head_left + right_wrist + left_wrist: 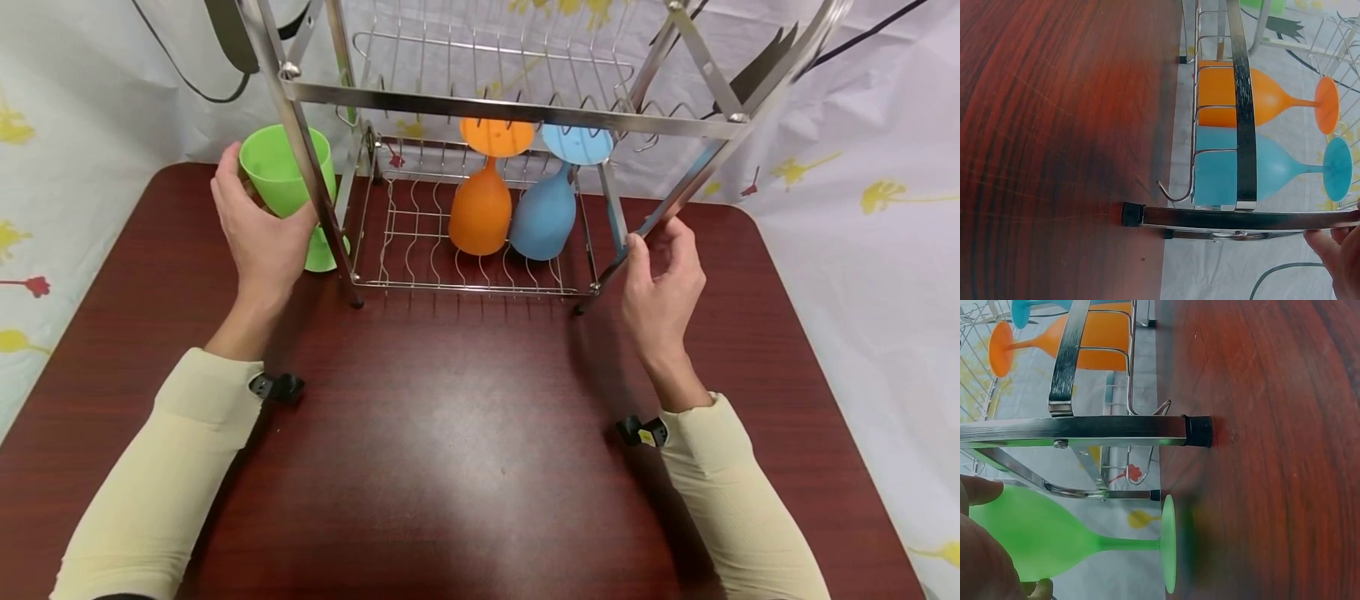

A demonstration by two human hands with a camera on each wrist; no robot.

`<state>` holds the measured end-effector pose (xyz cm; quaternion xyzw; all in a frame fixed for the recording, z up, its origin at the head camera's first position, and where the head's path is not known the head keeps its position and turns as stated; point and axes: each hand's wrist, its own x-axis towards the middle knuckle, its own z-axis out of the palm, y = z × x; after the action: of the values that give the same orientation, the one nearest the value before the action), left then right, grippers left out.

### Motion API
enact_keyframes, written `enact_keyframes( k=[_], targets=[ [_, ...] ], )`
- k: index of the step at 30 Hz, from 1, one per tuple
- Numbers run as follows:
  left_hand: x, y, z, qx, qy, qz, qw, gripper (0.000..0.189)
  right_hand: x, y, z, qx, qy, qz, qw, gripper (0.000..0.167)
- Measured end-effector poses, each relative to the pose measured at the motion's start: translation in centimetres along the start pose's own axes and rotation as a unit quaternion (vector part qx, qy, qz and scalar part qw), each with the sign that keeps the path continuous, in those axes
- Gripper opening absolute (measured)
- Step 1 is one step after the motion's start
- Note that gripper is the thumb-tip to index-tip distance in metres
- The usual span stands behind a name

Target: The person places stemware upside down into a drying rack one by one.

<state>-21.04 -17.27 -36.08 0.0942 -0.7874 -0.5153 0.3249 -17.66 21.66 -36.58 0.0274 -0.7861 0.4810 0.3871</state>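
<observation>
My left hand grips the bowl of a green plastic goblet, which stands upright just outside the rack's left side. In the left wrist view its round foot is right at the tabletop. At the other side, my right hand pinches the right front post of a metal dish rack, the thumb in front and fingers partly hidden behind. On the lower tier, an orange goblet and a blue goblet sit upside down side by side, feet up.
Beneath everything is a dark red wooden table. The rack's upper wire tier overhangs the goblets. A dark cable runs behind at the left, before a white sheet with yellow and red flowers.
</observation>
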Motion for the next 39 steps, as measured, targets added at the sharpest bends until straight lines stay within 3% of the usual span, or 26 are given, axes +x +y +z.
enact_keyframes(
  k=[11,21,30,39],
  targets=[
    [0.1,0.5,-0.9,-0.016,-0.011,-0.012,0.9997,0.086,-0.1,-0.2,0.0,-0.001,0.001,-0.003,1.0,0.028],
    [-0.9,3.2,-2.3,-0.056,-0.038,0.007,0.9977,0.079,-0.1,-0.1,-0.1,-0.012,0.002,-0.009,0.9999,0.028],
    [-0.1,2.8,-2.7,-0.076,-0.05,0.018,0.9957,0.082,-0.1,0.0,-0.1,-0.016,0.0,-0.004,0.9999,0.027],
    [1.4,2.0,-3.5,-0.076,-0.084,0.016,0.9934,0.084,-0.2,-0.1,-0.2,-0.009,-0.004,-0.004,0.9999,0.028]
  ],
)
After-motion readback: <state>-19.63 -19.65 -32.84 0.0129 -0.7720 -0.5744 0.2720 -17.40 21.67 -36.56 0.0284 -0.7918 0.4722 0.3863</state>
